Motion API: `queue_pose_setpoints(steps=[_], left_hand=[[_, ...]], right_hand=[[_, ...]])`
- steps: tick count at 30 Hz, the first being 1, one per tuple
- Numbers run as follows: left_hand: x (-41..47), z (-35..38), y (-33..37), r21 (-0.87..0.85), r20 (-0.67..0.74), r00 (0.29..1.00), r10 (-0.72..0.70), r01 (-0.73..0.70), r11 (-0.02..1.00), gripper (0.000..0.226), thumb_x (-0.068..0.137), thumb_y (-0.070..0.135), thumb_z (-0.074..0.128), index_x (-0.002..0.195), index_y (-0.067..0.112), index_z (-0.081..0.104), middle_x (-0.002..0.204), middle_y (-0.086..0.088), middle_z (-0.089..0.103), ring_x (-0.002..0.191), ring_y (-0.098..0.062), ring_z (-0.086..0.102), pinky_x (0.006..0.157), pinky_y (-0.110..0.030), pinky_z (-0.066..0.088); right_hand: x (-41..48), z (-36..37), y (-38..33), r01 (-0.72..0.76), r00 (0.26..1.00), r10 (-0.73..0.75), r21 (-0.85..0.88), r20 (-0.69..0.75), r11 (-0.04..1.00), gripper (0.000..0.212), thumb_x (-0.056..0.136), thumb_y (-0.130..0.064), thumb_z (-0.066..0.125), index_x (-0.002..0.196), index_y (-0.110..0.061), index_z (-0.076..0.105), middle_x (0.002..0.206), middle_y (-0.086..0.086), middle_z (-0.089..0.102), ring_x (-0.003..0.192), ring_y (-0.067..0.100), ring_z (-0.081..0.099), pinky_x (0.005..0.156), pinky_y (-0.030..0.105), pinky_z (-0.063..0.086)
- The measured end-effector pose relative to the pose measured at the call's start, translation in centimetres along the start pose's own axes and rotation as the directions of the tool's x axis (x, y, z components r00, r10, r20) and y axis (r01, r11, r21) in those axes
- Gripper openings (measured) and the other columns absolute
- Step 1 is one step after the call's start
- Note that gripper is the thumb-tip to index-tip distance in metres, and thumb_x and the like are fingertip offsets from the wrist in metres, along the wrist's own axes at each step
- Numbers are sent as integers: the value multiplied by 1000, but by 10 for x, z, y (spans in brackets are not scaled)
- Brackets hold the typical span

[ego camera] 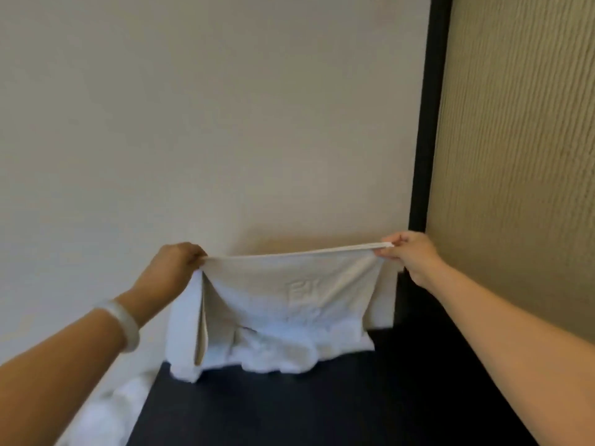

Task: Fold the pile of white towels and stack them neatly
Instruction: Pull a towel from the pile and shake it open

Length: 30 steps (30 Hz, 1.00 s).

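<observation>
From my remote view, the left hand (178, 262) is clenched around the top left corner of a white towel (289, 294). The right hand (409, 252) pinches the top right corner between thumb and fingers. Between them the towel's upper hem is stretched taut and nearly level, held up before a pale, smooth wall (225, 123). The towel is soft terry with a faint woven emblem at its centre. Its lower part bunches in rumpled folds on the far edge of a dark matte table (289, 410). A pale, glossy bangle (124, 323) circles the left wrist. More white cloth (106, 410), blurred, lies by the table's left edge. On the right I see a dark upright strip (429, 123), then a tan panel (515, 140) with fine ribbed texture.
</observation>
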<state>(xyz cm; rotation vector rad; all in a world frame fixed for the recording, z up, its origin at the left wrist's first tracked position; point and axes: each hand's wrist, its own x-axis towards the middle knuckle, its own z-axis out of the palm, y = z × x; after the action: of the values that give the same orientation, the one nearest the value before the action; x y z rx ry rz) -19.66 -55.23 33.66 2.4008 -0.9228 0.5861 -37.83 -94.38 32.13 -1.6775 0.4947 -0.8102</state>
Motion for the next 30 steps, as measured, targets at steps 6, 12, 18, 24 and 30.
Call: queue_pose_setpoints(steps=[6,12,18,24,30], left_hand=[[-149,107,-30,-65,196,971,-138,153,986,10,92,5,63,96,5,73,98,-15,71,94,-36,66,83,-38,47],[-264,131,-28,-86,314,940,-136,170,982,14,94,4,60,97,6,73,103,-6,66,91,-27,64,83,-37,50],[-358,144,-17,-26,394,919,30,-22,999,13,81,2,75,86,13,74,91,4,64,79,-19,58,69,-27,44],[-394,154,-16,44,329,940,87,-107,993,26,66,3,85,73,19,67,76,7,58,69,-19,46,57,-34,46],[-404,157,12,24,304,927,219,-237,971,22,84,32,48,72,24,65,76,11,58,72,-16,44,60,-33,44]], right_hand=[[-118,-7,128,-273,959,281,-180,23,945,19,76,4,80,93,-1,72,93,10,72,91,19,66,73,25,49],[-211,-38,169,-329,913,389,-341,123,881,16,81,-4,77,94,-12,74,96,2,75,97,16,68,94,36,51],[-290,-64,231,-524,830,558,-363,-16,770,21,86,-15,75,91,6,70,91,14,73,79,20,73,90,40,56],[-319,-64,243,-447,887,454,-390,-80,805,10,87,-6,72,88,-15,69,93,4,69,89,17,66,75,28,50],[-330,-93,254,-462,887,397,-440,-236,770,28,85,-7,74,99,-26,58,112,4,59,93,16,62,75,32,52]])
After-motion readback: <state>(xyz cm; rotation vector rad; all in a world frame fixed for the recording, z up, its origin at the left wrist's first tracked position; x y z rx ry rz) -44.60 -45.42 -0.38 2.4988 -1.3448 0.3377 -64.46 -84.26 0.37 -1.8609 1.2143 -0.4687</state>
